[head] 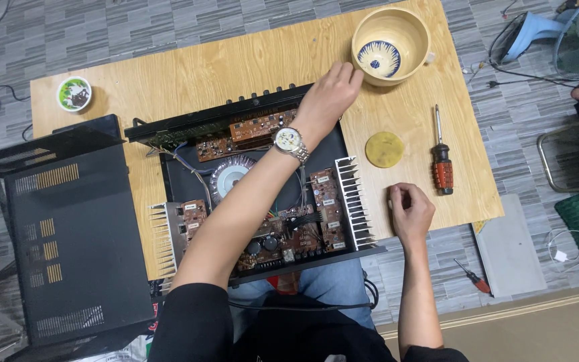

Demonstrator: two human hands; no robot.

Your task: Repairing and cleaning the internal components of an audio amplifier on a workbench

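We see the left hand (330,97) stretched across the open amplifier chassis (263,188), fingers curled shut, knuckles touching the near-left rim of the yellow bowl (390,43) at the table's far right; we can't tell if it holds anything. Wristwatch (289,142) on that wrist. Right hand (410,211) rests on the wooden table (189,74) just right of the chassis heat sink (356,201), fingers closed in a loose fist, contents not visible. Yellow disc (384,149) and red-handled screwdriver (442,157) lie just beyond the right hand. Black cover (68,234) sits far left.
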